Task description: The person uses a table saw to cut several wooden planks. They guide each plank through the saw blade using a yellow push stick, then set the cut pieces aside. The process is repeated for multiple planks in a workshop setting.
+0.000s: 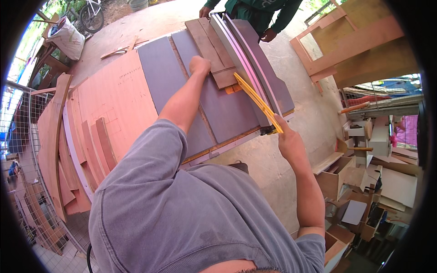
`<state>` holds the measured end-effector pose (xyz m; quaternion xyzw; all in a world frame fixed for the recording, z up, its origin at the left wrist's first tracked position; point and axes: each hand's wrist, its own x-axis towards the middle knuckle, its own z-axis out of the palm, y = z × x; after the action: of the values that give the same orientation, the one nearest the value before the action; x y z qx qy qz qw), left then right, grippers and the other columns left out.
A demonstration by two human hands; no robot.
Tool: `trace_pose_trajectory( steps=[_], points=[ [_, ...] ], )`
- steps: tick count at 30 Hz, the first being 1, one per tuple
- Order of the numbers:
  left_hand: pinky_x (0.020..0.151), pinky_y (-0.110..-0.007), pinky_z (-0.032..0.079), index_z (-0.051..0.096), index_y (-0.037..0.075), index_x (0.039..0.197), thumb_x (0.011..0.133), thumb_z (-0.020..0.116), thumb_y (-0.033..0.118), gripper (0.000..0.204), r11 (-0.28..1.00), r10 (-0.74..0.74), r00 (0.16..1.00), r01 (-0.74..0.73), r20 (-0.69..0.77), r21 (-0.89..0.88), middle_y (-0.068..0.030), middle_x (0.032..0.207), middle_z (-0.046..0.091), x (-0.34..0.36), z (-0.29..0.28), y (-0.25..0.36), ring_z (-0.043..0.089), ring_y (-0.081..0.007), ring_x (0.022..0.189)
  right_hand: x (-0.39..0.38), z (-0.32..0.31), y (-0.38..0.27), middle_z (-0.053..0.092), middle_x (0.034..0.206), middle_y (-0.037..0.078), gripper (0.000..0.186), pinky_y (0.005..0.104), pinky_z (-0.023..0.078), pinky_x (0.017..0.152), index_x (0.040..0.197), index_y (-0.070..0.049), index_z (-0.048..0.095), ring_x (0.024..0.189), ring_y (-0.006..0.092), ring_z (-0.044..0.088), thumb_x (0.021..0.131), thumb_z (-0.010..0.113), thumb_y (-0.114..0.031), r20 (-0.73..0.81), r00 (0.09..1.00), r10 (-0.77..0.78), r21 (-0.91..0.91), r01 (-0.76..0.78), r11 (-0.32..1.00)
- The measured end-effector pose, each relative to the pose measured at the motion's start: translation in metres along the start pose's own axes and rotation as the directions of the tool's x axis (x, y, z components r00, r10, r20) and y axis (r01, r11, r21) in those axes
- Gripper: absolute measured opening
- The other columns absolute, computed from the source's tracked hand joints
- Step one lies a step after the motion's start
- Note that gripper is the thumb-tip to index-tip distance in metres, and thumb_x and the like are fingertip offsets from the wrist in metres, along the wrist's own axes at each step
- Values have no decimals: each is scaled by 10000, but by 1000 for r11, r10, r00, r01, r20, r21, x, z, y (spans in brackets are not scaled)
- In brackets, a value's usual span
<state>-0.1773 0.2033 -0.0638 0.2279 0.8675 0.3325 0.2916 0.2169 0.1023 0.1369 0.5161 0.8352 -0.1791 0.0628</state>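
Observation:
A brown wooden board lies lengthwise on the grey saw table, beside a long metal fence. A dark line runs along the board. My left hand is closed against the board's left edge, its fingertips hidden. In my right hand, at the near end of the fence, is a long, thin yellow push stick. It slants away to the left, its far tip at the board's near end. An orange insert shows in the table just below that end. No blade is visible.
A person in green stands at the table's far end, one hand by the board, another by the fence. Plywood with loose wood strips extends to the left. Wooden panels and a pile of boxes and offcuts are on the right.

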Motion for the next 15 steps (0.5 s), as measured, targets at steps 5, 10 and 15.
trace_pose_trajectory(
  steps=[5, 10, 15],
  points=[
    [711, -363, 601, 756, -33, 804, 853, 629, 89, 183, 1000, -8, 1000, 8, -1, 2, -183, 689, 737, -1, -5, 6, 771, -281, 702, 2, -5, -6, 675, 866, 293, 630, 579, 506, 759, 1538, -317, 417, 847, 484, 667, 969, 512, -64, 50, 996, 76, -2, -76, 997],
    [648, -346, 589, 743, -35, 758, 891, 676, 206, 283, 998, -34, 999, 34, -1, 49, -148, 650, 724, 17, -3, 6, 745, -242, 616, 11, -4, -7, 685, 912, 296, 643, 576, 511, 785, 1538, -337, 410, 877, 485, 669, 968, 530, -64, 55, 995, 83, 8, -84, 996],
    [592, -351, 576, 732, -40, 745, 900, 690, 228, 313, 999, -51, 999, 51, 3, 6, -139, 641, 719, 21, 4, -4, 727, -234, 564, 9, -2, -5, 685, 933, 299, 654, 578, 514, 785, 1538, -335, 406, 883, 487, 667, 961, 535, -57, 70, 995, 76, 11, -77, 997]
  ],
)
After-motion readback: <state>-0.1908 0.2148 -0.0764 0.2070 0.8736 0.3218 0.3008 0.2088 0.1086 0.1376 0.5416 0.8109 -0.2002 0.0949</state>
